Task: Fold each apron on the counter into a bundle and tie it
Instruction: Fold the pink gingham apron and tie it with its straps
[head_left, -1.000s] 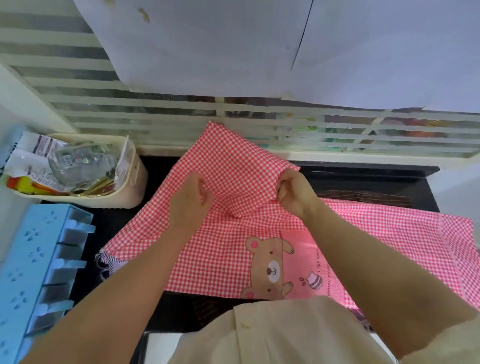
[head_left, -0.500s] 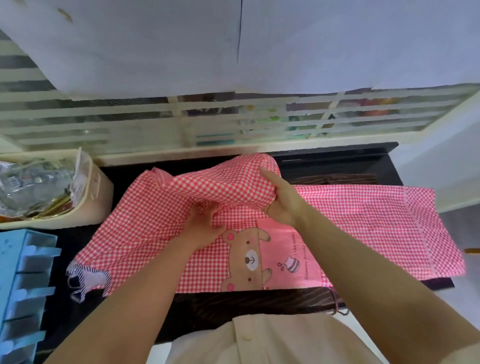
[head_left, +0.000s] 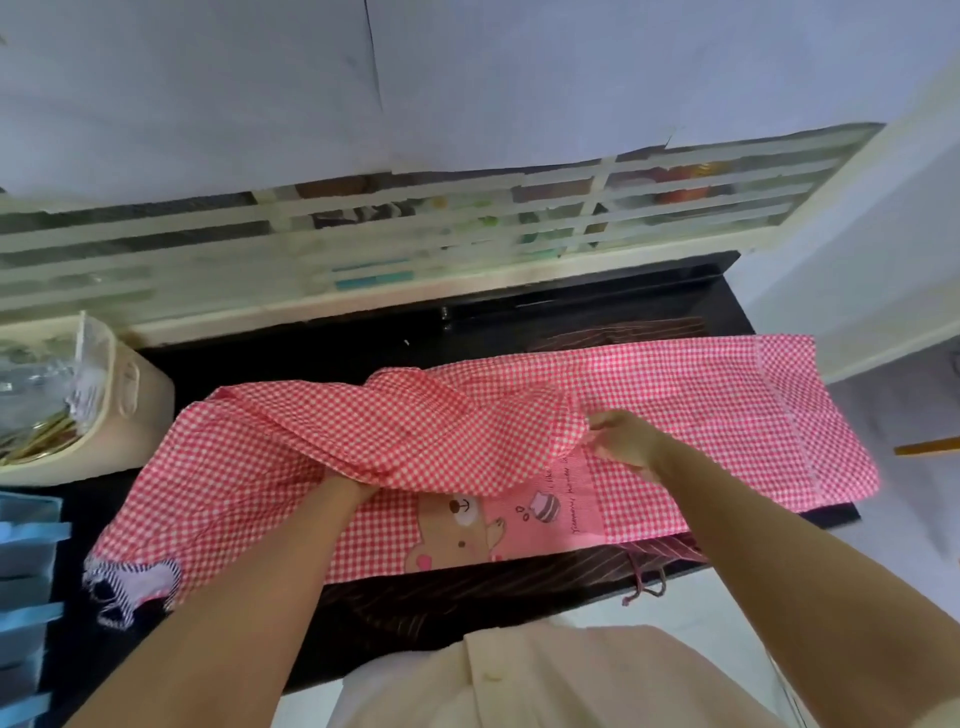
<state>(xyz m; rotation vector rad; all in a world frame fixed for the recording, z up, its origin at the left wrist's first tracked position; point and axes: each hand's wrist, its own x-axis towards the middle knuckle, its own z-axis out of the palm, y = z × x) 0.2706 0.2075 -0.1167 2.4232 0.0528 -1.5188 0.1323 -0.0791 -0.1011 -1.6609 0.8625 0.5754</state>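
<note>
apron (head_left: 441, 431) fold between hands (head_left: 623, 441), seemingly pinched

The pink checked apron (head_left: 675, 395) covers most of the dark worktop (head_left: 322, 358), leaving a bare strip at twelve o'clock below the window grille (head_left: 363, 244), while a cream basket (head_left: 145, 410) at nine o'clock and a blue rack (head_left: 26, 571) at eight o'clock crowd the left end and a white wall (head_left: 883, 249) closes two o'clock.
</note>
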